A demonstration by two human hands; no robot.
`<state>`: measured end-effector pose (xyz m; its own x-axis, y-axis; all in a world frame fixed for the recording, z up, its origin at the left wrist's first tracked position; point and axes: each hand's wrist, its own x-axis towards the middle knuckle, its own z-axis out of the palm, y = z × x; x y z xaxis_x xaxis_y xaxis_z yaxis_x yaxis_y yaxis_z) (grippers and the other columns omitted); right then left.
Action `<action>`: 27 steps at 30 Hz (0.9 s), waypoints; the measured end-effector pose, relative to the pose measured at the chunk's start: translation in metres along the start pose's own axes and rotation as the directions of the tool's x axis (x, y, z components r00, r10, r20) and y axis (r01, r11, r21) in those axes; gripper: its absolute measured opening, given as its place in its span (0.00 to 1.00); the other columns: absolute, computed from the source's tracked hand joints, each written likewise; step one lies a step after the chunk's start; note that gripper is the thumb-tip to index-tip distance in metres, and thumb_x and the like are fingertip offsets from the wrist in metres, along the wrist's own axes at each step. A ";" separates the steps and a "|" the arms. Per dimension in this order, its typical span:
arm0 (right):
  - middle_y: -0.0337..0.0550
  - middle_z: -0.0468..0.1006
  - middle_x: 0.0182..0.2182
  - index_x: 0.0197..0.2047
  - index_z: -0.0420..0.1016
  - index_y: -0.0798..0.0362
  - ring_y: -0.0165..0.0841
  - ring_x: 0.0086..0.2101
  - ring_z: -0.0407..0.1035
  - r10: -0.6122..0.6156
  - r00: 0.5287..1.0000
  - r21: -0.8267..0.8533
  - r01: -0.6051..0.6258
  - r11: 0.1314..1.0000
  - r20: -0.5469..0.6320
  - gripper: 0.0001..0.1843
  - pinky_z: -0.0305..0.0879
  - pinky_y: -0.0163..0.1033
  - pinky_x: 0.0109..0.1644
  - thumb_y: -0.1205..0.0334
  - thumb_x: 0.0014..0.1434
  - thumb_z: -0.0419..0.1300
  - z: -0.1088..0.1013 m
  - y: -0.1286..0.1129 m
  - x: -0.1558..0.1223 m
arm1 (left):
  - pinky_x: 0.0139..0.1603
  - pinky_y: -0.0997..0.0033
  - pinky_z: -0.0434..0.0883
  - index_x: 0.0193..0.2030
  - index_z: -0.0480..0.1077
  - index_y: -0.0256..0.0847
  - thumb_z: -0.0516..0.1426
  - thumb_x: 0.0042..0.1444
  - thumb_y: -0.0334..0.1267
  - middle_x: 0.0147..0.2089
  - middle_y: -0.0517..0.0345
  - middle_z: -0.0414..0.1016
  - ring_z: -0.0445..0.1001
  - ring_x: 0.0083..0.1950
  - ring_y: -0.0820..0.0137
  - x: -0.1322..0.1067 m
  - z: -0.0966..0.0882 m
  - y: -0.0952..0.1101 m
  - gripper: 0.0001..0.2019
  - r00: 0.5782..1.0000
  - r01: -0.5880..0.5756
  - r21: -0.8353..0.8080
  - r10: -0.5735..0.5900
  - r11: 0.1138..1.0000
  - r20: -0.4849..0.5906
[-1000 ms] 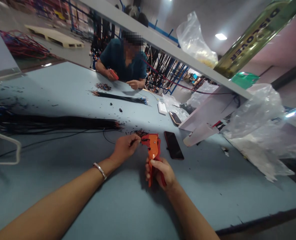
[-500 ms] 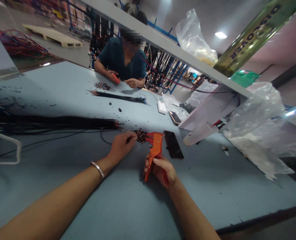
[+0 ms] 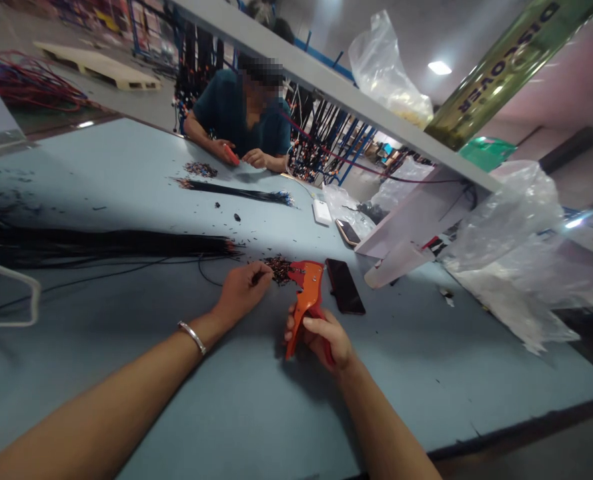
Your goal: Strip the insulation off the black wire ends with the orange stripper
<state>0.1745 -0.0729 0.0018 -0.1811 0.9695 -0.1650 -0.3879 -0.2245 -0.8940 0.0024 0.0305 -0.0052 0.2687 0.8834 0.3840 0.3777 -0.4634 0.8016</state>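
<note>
My left hand (image 3: 243,290) is closed in a pinch near the jaws of the wire stripper. A thin black wire (image 3: 205,275) curves into it from the left; its end at the fingertips is too small to make out. My right hand (image 3: 321,337) grips an orange and red wire stripper (image 3: 309,290) by its handles, with the head pointing up and left. Between the pinched fingers and the tool's head lies a pile of short dark wire scraps (image 3: 279,268). A thick bundle of black wires (image 3: 126,243) stretches out to the left on the blue-grey table (image 3: 216,413).
Beside the stripper lies a dark phone (image 3: 345,287). Across the table a co-worker (image 3: 219,100) holds a red tool near a smaller wire bundle (image 3: 236,191). A shelf board (image 3: 326,80) slants overhead; plastic bags (image 3: 511,213) and a white roll (image 3: 396,265) are at right.
The view has shifted slightly, so everything sits a little farther left. My hands keep nearly the same pose. The co-worker's free hand has come closer to the red tool.
</note>
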 end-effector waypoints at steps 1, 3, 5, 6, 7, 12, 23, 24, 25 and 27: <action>0.43 0.75 0.31 0.41 0.71 0.56 0.35 0.29 0.72 -0.033 0.999 -0.046 0.033 0.998 -0.011 0.16 0.70 0.42 0.34 0.59 0.50 0.64 0.000 -0.001 0.000 | 0.27 0.76 0.61 0.31 0.72 0.36 0.52 0.54 0.38 0.23 0.61 0.72 0.66 0.24 0.74 0.000 0.000 0.001 0.10 1.000 0.005 -0.002 -0.005 1.000 -0.007; 0.43 0.75 0.32 0.42 0.71 0.55 0.36 0.31 0.72 -0.131 0.990 -0.173 0.120 0.978 -0.054 0.16 0.69 0.42 0.35 0.58 0.50 0.64 -0.001 -0.005 -0.001 | 0.26 0.76 0.60 0.31 0.71 0.37 0.52 0.54 0.38 0.23 0.62 0.72 0.65 0.24 0.75 0.000 0.000 0.002 0.10 1.000 0.009 -0.013 -0.009 1.000 -0.014; 0.43 0.74 0.32 0.42 0.71 0.54 0.36 0.31 0.70 -0.266 0.957 -0.375 0.205 0.904 -0.119 0.15 0.69 0.41 0.36 0.59 0.51 0.63 -0.002 -0.009 -0.002 | 0.26 0.77 0.60 0.30 0.71 0.37 0.52 0.54 0.38 0.23 0.62 0.71 0.64 0.23 0.75 0.000 -0.001 0.003 0.09 1.000 0.010 -0.031 -0.010 0.999 -0.014; 0.42 0.74 0.31 0.41 0.71 0.54 0.36 0.31 0.69 -0.338 0.931 -0.505 0.226 0.833 -0.141 0.13 0.68 0.41 0.37 0.60 0.52 0.63 -0.003 -0.011 -0.002 | 0.25 0.77 0.60 0.30 0.71 0.37 0.52 0.54 0.38 0.23 0.62 0.71 0.64 0.23 0.75 0.000 -0.001 0.003 0.09 1.000 0.009 -0.043 -0.010 0.999 -0.009; 0.41 0.74 0.31 0.40 0.71 0.53 0.35 0.31 0.69 -0.410 0.900 -0.637 0.230 0.735 -0.148 0.11 0.67 0.41 0.37 0.61 0.52 0.62 -0.004 -0.012 -0.002 | 0.25 0.77 0.60 0.30 0.71 0.37 0.52 0.54 0.38 0.22 0.62 0.70 0.63 0.23 0.75 0.000 -0.001 0.004 0.09 1.000 0.009 -0.058 -0.009 0.998 0.000; 0.47 0.75 0.37 0.49 0.68 0.52 0.40 0.36 0.69 -0.614 0.786 -0.972 0.190 0.141 0.064 0.20 0.66 0.44 0.42 0.64 0.51 0.58 -0.007 -0.008 -0.001 | 0.26 0.77 0.60 0.30 0.69 0.36 0.52 0.55 0.41 0.23 0.62 0.68 0.63 0.24 0.76 -0.001 -0.001 0.007 0.11 0.995 0.056 -0.220 -0.036 0.974 0.096; 0.55 0.75 0.43 0.53 0.67 0.57 0.45 0.41 0.70 -0.558 0.789 -0.965 0.188 -0.183 0.259 0.26 0.67 0.47 0.47 0.66 0.49 0.57 0.001 0.001 0.006 | 0.28 0.78 0.65 0.26 0.67 0.35 0.60 0.47 0.39 0.23 0.63 0.70 0.66 0.25 0.76 -0.005 -0.002 0.016 0.09 0.947 0.215 -0.599 -0.014 0.771 0.322; 0.55 0.75 0.43 0.53 0.67 0.57 0.45 0.41 0.70 -0.567 0.784 -0.966 0.180 -0.184 0.254 0.26 0.68 0.47 0.47 0.66 0.49 0.56 0.000 0.001 0.007 | 0.30 0.77 0.67 0.27 0.69 0.35 0.61 0.47 0.39 0.25 0.61 0.72 0.68 0.27 0.75 -0.005 -0.002 0.016 0.09 0.940 0.229 -0.603 -0.011 0.764 0.342; 0.55 0.75 0.43 0.54 0.67 0.57 0.44 0.41 0.70 -0.577 0.778 -0.968 0.174 -0.182 0.249 0.26 0.68 0.47 0.47 0.66 0.49 0.56 -0.001 0.002 0.008 | 0.32 0.75 0.68 0.29 0.70 0.34 0.61 0.47 0.39 0.27 0.60 0.74 0.70 0.28 0.74 -0.005 -0.003 0.017 0.09 0.932 0.243 -0.606 -0.008 0.758 0.363; 0.54 0.75 0.43 0.54 0.67 0.57 0.44 0.42 0.70 -0.594 0.765 -0.968 0.173 -0.182 0.248 0.25 0.68 0.47 0.47 0.66 0.50 0.56 -0.002 0.003 0.010 | 0.36 0.73 0.70 0.32 0.73 0.34 0.62 0.47 0.40 0.30 0.58 0.77 0.73 0.31 0.71 -0.005 -0.003 0.017 0.10 0.923 0.261 -0.610 -0.008 0.748 0.385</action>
<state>0.1735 -0.0632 -0.0031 -0.1321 0.8509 0.5084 0.9141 0.3030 -0.2696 0.0048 0.0189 0.0077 0.5866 0.7915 0.1716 -0.1877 -0.0733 0.9795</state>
